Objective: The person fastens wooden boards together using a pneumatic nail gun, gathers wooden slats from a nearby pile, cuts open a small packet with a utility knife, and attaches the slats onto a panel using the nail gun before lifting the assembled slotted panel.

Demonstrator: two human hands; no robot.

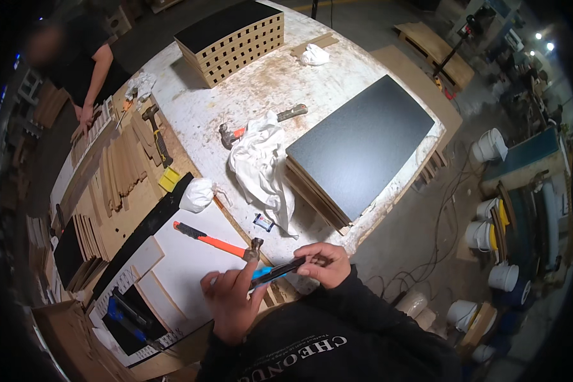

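Blue-and-black plastic marks the knife (275,272), a slim utility cutter held level between both hands at the near edge of the bench (248,95). The left hand (230,304) closes around the blue butt end, thumb and forefinger pinched on it, the other fingers curled beneath. The right hand (323,262) folds over the dark front end, fingertips pressing its top edge; whether a blade is out cannot be told from here.

At 11 o'clock from the hands an orange-handled hammer (216,242) lies on a white board (184,261), its head nearly touching the left fingertips. At 12 o'clock a white rag (260,162) drapes over the bench beside a stack of dark panels (363,143), which sits at 1 o'clock. A second hammer (261,125) lies beyond the rag. Wood strips (118,169) fan out at 10 o'clock, where another person's hands rest on them. A slotted box (232,38) stands at the far end.

Handling note, as a judgement: the grip suits adjusting the cutter. It is best kept low, steady and pointed away from the body, with the right fingertips clear of the blade's exit and the left hand bearing the hold so the right can work the slider lightly.
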